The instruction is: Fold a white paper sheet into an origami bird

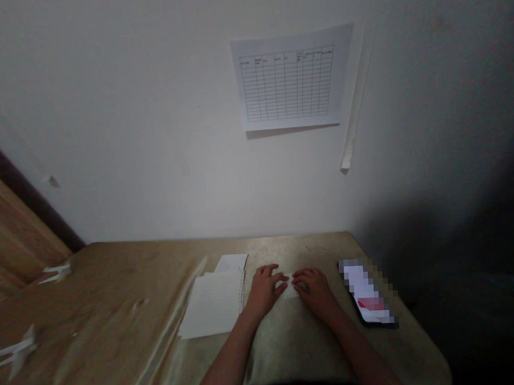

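A small white piece of paper (291, 291) with a row of holes along its edge lies on the cloth-covered table between my hands. My left hand (267, 287) has its thumb and index finger at the paper's left side, the other fingers bent above. On the opposite side, my right hand (314, 287) has its fingers curled and thumb and index tips at the paper. Both hands partly cover it. Left of my hands rests a stack of loose notebook sheets (213, 302) with torn spiral holes along the right edge.
A phone (367, 295) with a lit, blurred screen lies to the right. Two folded white paper shapes, one nearer (19, 353) and one farther (58, 273), are at the far left. A printed table sheet (288, 83) hangs on the wall behind the table (306, 355).
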A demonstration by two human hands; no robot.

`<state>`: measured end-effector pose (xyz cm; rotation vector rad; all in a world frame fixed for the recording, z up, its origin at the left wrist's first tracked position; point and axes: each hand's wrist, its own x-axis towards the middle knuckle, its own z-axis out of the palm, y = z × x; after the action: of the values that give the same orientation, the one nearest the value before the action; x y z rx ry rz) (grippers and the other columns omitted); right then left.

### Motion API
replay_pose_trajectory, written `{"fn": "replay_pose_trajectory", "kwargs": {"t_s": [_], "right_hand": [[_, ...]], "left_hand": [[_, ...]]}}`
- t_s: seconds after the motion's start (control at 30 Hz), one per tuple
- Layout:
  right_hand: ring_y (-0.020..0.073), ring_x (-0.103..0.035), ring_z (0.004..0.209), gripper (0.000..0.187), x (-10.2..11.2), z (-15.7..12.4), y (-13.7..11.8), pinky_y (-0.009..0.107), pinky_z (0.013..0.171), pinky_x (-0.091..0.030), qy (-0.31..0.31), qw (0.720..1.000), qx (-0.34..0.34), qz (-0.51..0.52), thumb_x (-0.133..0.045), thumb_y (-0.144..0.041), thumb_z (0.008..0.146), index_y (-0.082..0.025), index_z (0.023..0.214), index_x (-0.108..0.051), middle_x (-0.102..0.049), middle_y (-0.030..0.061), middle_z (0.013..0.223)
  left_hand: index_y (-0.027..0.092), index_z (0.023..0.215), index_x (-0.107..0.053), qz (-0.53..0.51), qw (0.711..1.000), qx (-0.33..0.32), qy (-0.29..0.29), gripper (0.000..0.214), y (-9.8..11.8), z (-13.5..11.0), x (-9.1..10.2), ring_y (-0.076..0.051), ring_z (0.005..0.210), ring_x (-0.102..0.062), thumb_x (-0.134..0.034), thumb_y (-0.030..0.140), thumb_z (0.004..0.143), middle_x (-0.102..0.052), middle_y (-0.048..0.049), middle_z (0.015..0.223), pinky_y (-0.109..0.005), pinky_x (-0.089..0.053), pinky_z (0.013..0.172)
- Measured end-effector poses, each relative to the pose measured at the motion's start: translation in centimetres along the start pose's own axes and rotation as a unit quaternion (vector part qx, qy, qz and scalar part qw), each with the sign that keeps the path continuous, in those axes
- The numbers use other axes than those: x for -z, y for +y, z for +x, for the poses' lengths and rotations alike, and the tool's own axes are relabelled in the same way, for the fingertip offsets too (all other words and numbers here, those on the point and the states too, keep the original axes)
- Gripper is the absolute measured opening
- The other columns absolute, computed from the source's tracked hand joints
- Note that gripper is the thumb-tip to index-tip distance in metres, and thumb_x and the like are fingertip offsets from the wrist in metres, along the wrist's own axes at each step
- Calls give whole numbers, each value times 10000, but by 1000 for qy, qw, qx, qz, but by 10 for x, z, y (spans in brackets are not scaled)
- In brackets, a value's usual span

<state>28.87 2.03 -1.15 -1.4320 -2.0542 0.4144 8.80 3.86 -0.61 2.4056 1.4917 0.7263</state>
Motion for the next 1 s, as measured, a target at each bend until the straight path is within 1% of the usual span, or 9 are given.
{"fn": "replay_pose_trajectory", "kwargs": {"t_s": [0.57, 0.8, 1.0], "right_hand": [[210, -548, 1143, 169, 0, -1, -1, 400, 1046, -342, 7, 1000, -4, 1, -572, -252, 884, -279, 953, -724, -690, 4, 1164], [214, -553, 1137, 156, 3, 1, 0, 404, 1041, -346, 0, 999, -12, 36, -610, -259, 868, -294, 944, -741, -700, -1, 1148], [214, -553, 1135, 143, 1, 3, 2, 404, 1049, -328, 2, 998, -30, 47, -635, -243, 837, -283, 909, -751, -704, 3, 1140]], "left_hand": [[324, 1059, -752, 4, 1000, 3, 3, 192, 0, -1, 0, -289, 1248, -471, -662, 336, 890, -582, -46, 1337, -482, -406, 1067], [326, 1052, -752, 5, 1000, 3, 4, 187, 0, 0, -1, -288, 1237, -476, -672, 318, 883, -591, -46, 1320, -476, -413, 1061], [323, 1055, -753, 14, 1000, 7, -4, 197, 2, 2, 1, -290, 1236, -484, -683, 300, 872, -591, -51, 1323, -483, -405, 1065]]}}
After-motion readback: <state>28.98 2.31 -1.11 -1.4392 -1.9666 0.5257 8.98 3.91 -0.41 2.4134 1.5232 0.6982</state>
